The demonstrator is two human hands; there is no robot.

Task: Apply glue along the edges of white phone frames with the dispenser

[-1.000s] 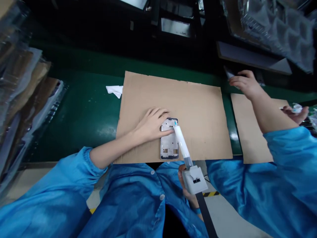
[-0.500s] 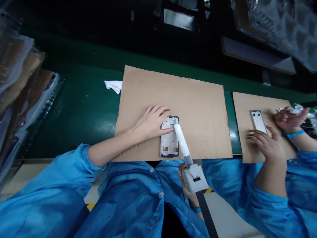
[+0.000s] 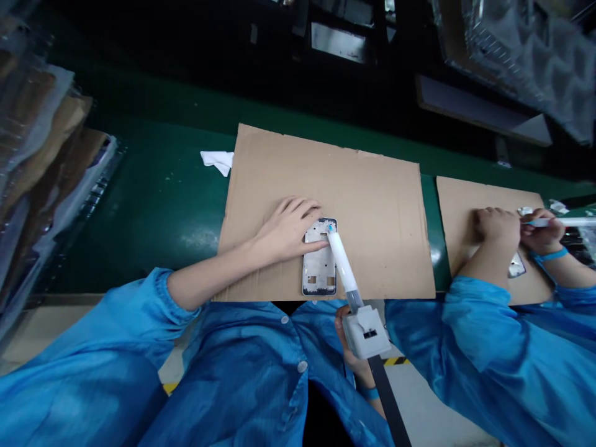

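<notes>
A metal phone frame (image 3: 320, 267) lies on the cardboard sheet (image 3: 372, 211). My left hand (image 3: 289, 231) rests around its upper left side, thumb across the frame and fingers past its top corner, holding it. A white syringe (image 3: 342, 264) with a blue tip slants up from a grey-white block (image 3: 365, 333); its tip touches or hovers over the frame's upper right. Below the cardboard's edge, my right hand (image 3: 347, 341) is wrapped behind the block, its fingers partly hidden.
To the right, a person's hands (image 3: 500, 226) work over another cardboard sheet (image 3: 459, 198) with a syringe. Stacked trays (image 3: 60, 167) stand at the left. A white cloth (image 3: 218, 161) lies beside my cardboard.
My hands, the frame and the syringe have barely moved. The other person's hands have come together, now covering most of their phone frame, and their syringe has swung into view.
</notes>
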